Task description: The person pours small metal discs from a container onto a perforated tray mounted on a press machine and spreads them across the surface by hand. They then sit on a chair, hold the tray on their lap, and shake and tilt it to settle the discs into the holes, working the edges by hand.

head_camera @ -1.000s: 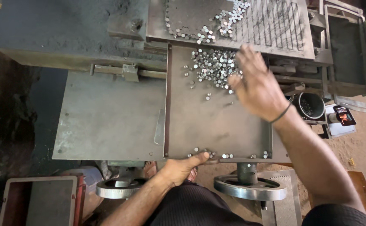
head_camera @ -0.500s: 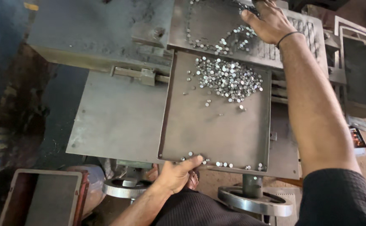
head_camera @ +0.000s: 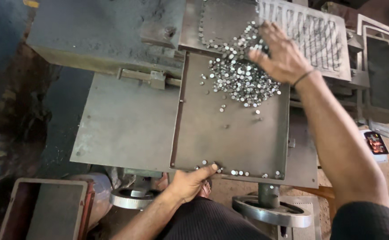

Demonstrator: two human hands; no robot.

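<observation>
- Metal discs [head_camera: 241, 80], small and shiny, lie heaped under and just left of the right hand [head_camera: 280, 55]; far too many to count.
- Right hand is spread flat, fingers apart, palm on the heap, gripping nothing.
- Left hand [head_camera: 190, 182] pinches the near rim of the one metal tray [head_camera: 230, 138], thumb on top.
- About nine stray discs lie along that rim, right of the thumb.
- Two handwheels [head_camera: 272, 213] sit below.

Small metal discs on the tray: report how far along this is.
Done: most small metal discs lie heaped at the steel tray's far end. In hand: right hand spread over the heap; left hand grips the near rim. Left: stray discs along the near edge.
</observation>
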